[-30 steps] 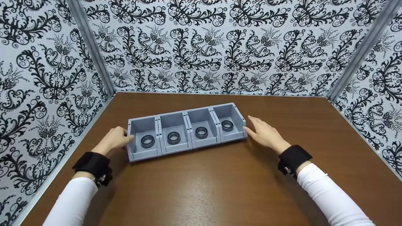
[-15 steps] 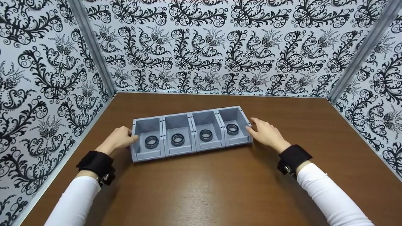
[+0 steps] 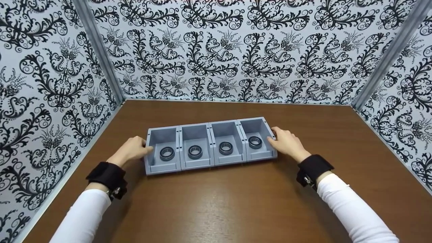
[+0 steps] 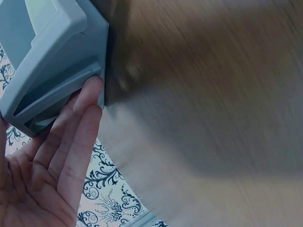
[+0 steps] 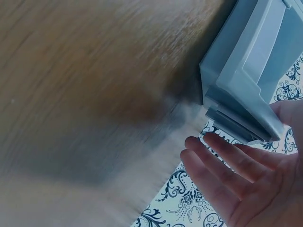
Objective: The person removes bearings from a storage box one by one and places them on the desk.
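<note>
We see the left hand [image 3: 132, 148] pinching the bins [image 3: 197, 164] at their left end, thumb over the rim, fingers outside, probably for steadiness. The four bins slant mid-scene, right end farther; low lips likely retain the rings [image 3: 195, 157], one apiece. The right hand [image 3: 287, 141] stays loose, thumb at the right rim. We find more bench [image 3: 216, 202] rightward and nearward than left.

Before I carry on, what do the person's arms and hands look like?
White sleeves cover both forearms and stop short of the wrists. Each wrist wears a wide black band, the left and right alike, with a small metallic fitting on it. The left hand and right hand are gloveless.
</note>
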`<state>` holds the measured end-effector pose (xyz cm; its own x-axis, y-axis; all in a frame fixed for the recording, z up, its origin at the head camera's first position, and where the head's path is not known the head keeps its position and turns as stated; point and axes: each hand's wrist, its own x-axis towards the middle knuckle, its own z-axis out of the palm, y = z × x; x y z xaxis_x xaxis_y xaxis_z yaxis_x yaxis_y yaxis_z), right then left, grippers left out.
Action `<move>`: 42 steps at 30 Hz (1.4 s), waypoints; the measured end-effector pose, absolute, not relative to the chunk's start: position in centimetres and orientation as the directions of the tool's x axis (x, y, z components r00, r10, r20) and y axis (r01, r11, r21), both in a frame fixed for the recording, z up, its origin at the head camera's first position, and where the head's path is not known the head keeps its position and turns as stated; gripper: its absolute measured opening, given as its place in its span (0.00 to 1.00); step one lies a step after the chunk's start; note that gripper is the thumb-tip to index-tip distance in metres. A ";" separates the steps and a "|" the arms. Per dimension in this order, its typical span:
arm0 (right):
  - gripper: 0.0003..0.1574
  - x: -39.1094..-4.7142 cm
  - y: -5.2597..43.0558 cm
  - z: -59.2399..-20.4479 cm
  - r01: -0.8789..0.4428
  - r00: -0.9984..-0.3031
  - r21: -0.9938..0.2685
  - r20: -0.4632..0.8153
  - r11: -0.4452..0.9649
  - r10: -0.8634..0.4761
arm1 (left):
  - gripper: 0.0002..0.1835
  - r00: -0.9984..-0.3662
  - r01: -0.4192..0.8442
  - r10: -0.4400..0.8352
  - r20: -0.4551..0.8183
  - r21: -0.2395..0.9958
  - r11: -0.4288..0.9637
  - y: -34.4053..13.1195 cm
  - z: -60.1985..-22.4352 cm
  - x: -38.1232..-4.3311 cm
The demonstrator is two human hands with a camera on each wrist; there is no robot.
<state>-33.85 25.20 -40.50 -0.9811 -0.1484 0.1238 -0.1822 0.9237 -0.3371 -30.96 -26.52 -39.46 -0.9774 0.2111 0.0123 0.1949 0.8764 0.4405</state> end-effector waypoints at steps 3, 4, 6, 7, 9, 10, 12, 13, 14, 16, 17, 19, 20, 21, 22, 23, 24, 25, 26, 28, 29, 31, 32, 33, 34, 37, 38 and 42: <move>0.33 -33.9 25.2 -40.4 -0.171 -0.984 -0.343 0.103 0.924 -0.144 | 0.16 -0.977 0.195 0.212 0.013 0.446 0.873 -26.3 -39.5 -30.9; 0.32 -34.0 25.2 -40.4 -0.168 -0.985 -0.347 0.096 0.923 -0.144 | 0.16 -0.978 0.192 0.210 0.010 0.449 0.873 -26.2 -39.5 -30.9; 0.30 -34.0 25.2 -40.4 -0.163 -0.986 -0.360 0.083 0.919 -0.142 | 0.16 -0.979 0.184 0.204 0.004 0.453 0.872 -25.9 -39.4 -30.9; 0.29 -34.0 25.3 -40.4 -0.160 -0.987 -0.367 0.077 0.916 -0.141 | 0.16 -0.979 0.182 0.203 0.002 0.453 0.872 -25.8 -39.4 -30.9; 0.27 -34.0 25.4 -40.5 -0.157 -0.988 -0.382 0.069 0.911 -0.141 | 0.16 -0.979 0.183 0.205 -0.001 0.452 0.873 -25.7 -39.4 -30.9; 0.27 -34.0 25.5 -40.5 -0.157 -0.988 -0.391 0.067 0.907 -0.142 | 0.15 -0.978 0.184 0.206 -0.002 0.450 0.874 -25.6 -39.4 -31.0; 0.27 -34.0 25.7 -40.6 -0.161 -0.987 -0.405 0.070 0.900 -0.144 | 0.15 -0.978 0.185 0.210 -0.006 0.451 0.873 -25.4 -39.5 -31.0; 0.27 -34.1 25.8 -40.7 -0.164 -0.986 -0.413 0.074 0.896 -0.146 | 0.15 -0.977 0.186 0.212 -0.007 0.451 0.873 -25.4 -39.5 -31.1; 0.27 -34.1 25.9 -40.7 -0.171 -0.985 -0.421 0.078 0.891 -0.152 | 0.15 -0.976 0.190 0.216 -0.006 0.451 0.872 -25.3 -39.5 -31.1; 0.27 -34.1 26.0 -40.7 -0.183 -0.983 -0.434 0.087 0.882 -0.162 | 0.15 -0.976 0.191 0.216 -0.005 0.449 0.873 -25.2 -39.4 -31.2; 0.27 -34.1 26.0 -40.7 -0.189 -0.982 -0.438 0.091 0.879 -0.165 | 0.15 -0.976 0.192 0.217 -0.004 0.449 0.873 -25.1 -39.5 -31.2; 0.27 -34.0 26.0 -40.6 -0.194 -0.981 -0.447 0.096 0.874 -0.169 | 0.15 -0.976 0.194 0.218 -0.002 0.452 0.871 -24.9 -39.4 -31.2; 0.27 -34.0 26.0 -40.6 -0.196 -0.981 -0.448 0.098 0.872 -0.170 | 0.15 -0.976 0.194 0.217 0.001 0.453 0.870 -24.9 -39.5 -31.3; 0.28 -33.9 26.1 -40.6 -0.195 -0.981 -0.450 0.099 0.872 -0.168 | 0.15 -0.977 0.193 0.215 0.002 0.455 0.870 -24.7 -39.4 -31.3; 0.28 -33.9 26.1 -40.6 -0.193 -0.981 -0.452 0.099 0.871 -0.166 | 0.15 -0.977 0.189 0.212 0.001 0.459 0.868 -24.7 -39.4 -31.3; 0.28 -33.9 26.2 -40.5 -0.191 -0.981 -0.455 0.100 0.870 -0.164 | 0.15 -0.977 0.191 0.213 0.003 0.462 0.866 -24.6 -39.5 -31.3; 0.28 -33.8 26.2 -40.5 -0.189 -0.982 -0.458 0.099 0.869 -0.161 | 0.15 -0.978 0.188 0.211 0.003 0.462 0.867 -24.5 -39.5 -31.4; 0.28 -33.8 26.3 -40.5 -0.185 -0.983 -0.463 0.096 0.867 -0.158 | 0.15 -0.978 0.185 0.208 0.002 0.462 0.867 -24.4 -39.5 -31.5; 0.28 -33.8 26.4 -40.5 -0.183 -0.983 -0.468 0.094 0.865 -0.157 | 0.15 -0.978 0.185 0.206 0.003 0.460 0.868 -24.3 -39.5 -31.5; 0.27 -33.7 26.6 -40.6 -0.172 -0.985 -0.480 0.086 0.860 -0.149 | 0.15 -0.979 0.184 0.205 0.002 0.456 0.871 -24.1 -39.5 -31.7; 0.27 -33.7 26.7 -40.6 -0.168 -0.986 -0.485 0.082 0.858 -0.146 | 0.15 -0.979 0.184 0.206 0.002 0.454 0.872 -24.0 -39.6 -31.8; 0.28 -33.6 26.9 -40.6 -0.161 -0.987 -0.494 0.074 0.854 -0.143 | 0.15 -0.979 0.185 0.206 0.003 0.455 0.871 -23.8 -39.6 -31.9; 0.28 -33.6 27.0 -40.6 -0.159 -0.987 -0.498 0.071 0.853 -0.142 | 0.15 -0.978 0.188 0.209 0.004 0.455 0.870 -23.7 -39.6 -32.0; 0.28 -33.6 27.1 -40.7 -0.156 -0.988 -0.500 0.068 0.852 -0.140 | 0.15 -0.978 0.186 0.209 0.001 0.459 0.869 -23.6 -39.6 -32.1; 0.29 -33.6 27.2 -40.7 -0.155 -0.988 -0.501 0.068 0.852 -0.140 | 0.15 -0.978 0.185 0.209 0.000 0.463 0.867 -23.5 -39.6 -32.2; 0.29 -33.5 27.5 -40.7 -0.157 -0.988 -0.499 0.073 0.852 -0.140 | 0.15 -0.979 0.182 0.205 0.001 0.469 0.864 -23.2 -39.6 -32.4; 0.28 -33.5 27.6 -40.7 -0.154 -0.988 -0.501 0.072 0.851 -0.136 | 0.15 -0.979 0.182 0.205 0.001 0.469 0.864 -23.1 -39.6 -32.5; 0.27 -33.4 27.9 -40.7 -0.147 -0.989 -0.511 0.072 0.847 -0.128 | 0.15 -0.980 0.181 0.200 0.009 0.470 0.864 -22.8 -39.7 -32.8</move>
